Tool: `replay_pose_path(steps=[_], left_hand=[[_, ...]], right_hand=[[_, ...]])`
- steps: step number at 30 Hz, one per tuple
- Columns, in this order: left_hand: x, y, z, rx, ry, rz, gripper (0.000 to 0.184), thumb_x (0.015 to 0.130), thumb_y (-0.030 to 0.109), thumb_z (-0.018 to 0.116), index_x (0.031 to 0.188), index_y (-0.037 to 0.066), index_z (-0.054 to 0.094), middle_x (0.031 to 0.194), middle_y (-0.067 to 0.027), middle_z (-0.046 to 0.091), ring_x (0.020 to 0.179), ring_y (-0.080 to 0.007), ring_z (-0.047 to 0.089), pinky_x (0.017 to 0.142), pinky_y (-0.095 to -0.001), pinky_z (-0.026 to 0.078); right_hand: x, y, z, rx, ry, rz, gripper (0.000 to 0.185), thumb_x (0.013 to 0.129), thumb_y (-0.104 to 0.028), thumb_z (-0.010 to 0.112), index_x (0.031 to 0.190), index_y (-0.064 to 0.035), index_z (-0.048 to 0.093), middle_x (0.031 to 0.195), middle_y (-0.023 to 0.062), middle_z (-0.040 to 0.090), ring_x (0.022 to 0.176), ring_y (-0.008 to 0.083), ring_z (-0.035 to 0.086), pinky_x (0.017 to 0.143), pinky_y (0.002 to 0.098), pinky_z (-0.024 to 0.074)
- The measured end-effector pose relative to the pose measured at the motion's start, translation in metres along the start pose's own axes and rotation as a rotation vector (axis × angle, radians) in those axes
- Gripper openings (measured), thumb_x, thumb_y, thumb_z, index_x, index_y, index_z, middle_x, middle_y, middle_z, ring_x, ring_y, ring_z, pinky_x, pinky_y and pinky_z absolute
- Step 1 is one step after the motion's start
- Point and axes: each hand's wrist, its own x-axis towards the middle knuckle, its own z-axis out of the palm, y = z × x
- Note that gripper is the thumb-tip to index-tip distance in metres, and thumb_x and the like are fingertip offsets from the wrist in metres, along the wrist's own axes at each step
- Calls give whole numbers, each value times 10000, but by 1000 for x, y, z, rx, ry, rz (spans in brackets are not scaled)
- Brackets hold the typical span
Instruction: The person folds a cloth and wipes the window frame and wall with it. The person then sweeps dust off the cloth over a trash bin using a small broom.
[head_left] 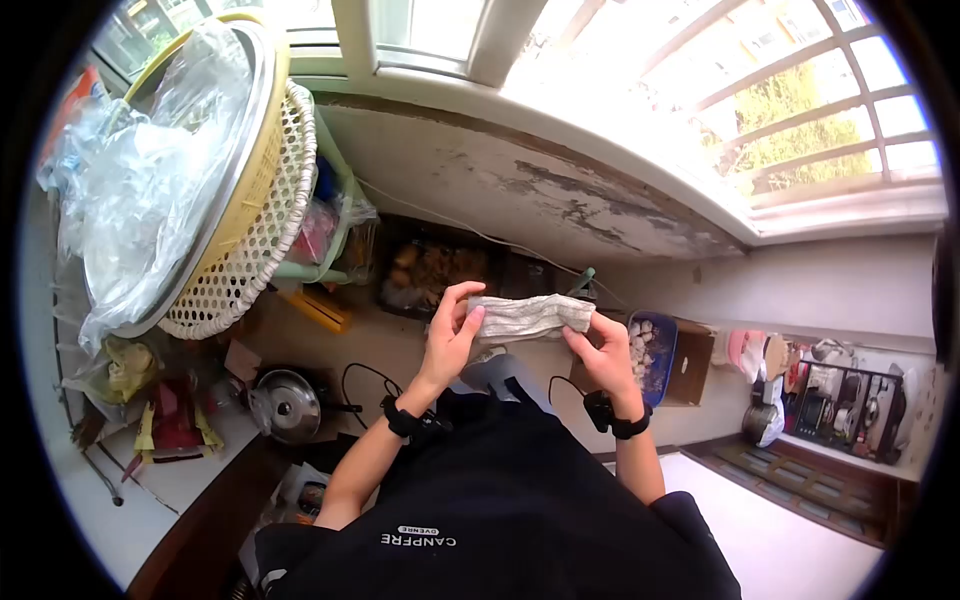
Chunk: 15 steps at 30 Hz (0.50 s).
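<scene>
A light grey ribbed sock (525, 318) is stretched sideways between my two hands, held up in front of my body. My left hand (452, 340) pinches its left end, thumb on top and fingers behind. At the other end, my right hand (606, 352) grips the cloth between thumb and fingers, and the sock bends slightly there. The fingertips behind the fabric are partly hidden. Black bands with small devices circle both wrists.
Left stands a stack of baskets (225, 285) topped with clear plastic bags (150, 190). A lidded metal pot (287, 405) sits below it. Beyond my hands is a dark crate (435, 270) by the wall. A blue basket (655, 365) and cardboard box (690, 365) stand right, under barred windows.
</scene>
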Motion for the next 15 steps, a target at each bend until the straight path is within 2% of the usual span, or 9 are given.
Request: replay_pose_path(steps=[3,4,5,7,8,11,12,13,15], left_hand=[[6,-4,18,-78,-206,-181,321,1031,109,561,1342,60,501,1124,-49,642,1061,-107,583,938,-256,454],[6,-4,27,-25,-297,-139,363,1010,125,597,1355,67,497,1203,-62,627,1126,-114,565,988,-289,450],[-1,-1,37,-46,-348,-167,459,937,133,694,1356,88,512,1223,-77,597,1139,-162,570,1015,-323,445],[-22,17,68,652,-382,169,597,840,131,781,1370,101,508,1230,-112,558,1145,-225,576,1036,-347,438],[-28,14,74,675,-419,189,630,793,135,813,1357,102,532,1207,-131,541,1140,-274,578,1018,-362,454],[-45,-8,83,818,-460,219,563,810,143,804,1320,87,571,1219,-127,547,1136,-289,581,973,-372,483],[-53,-9,88,825,-442,167,453,829,128,784,1256,84,639,1246,-123,555,1120,-299,591,926,-377,506],[-61,-16,90,835,-467,118,423,837,120,773,1241,89,654,1254,-122,557,1108,-296,600,917,-375,510],[-79,-28,87,856,-514,6,367,852,103,752,1212,99,684,1271,-122,563,1084,-291,618,898,-371,517]], right_hand=[[-33,2,-7,182,119,45,282,914,-19,667,1189,45,666,1030,28,712,919,85,621,829,244,490],[-42,4,-11,240,156,59,291,919,-20,663,1202,48,658,1043,31,709,925,88,620,834,247,491],[-51,7,-16,301,190,70,300,924,-20,658,1215,51,650,1055,33,705,932,91,620,839,250,491],[-78,18,-29,386,198,77,309,933,-15,648,1234,53,636,1080,46,699,968,93,617,861,252,488],[-86,22,-29,402,201,57,303,935,-19,649,1229,54,637,1077,45,699,968,90,617,860,249,488],[-109,44,-34,441,211,59,250,945,-40,654,1179,47,652,1050,33,701,941,77,620,834,239,492],[-116,56,-36,457,201,78,241,946,-44,655,1170,47,653,1045,31,701,938,75,622,830,238,492],[-125,66,-36,475,196,101,232,948,-48,656,1160,46,654,1040,29,702,935,74,623,827,238,493],[-139,89,-31,505,197,150,132,941,-69,663,1022,32,692,907,3,688,809,61,584,728,239,475]])
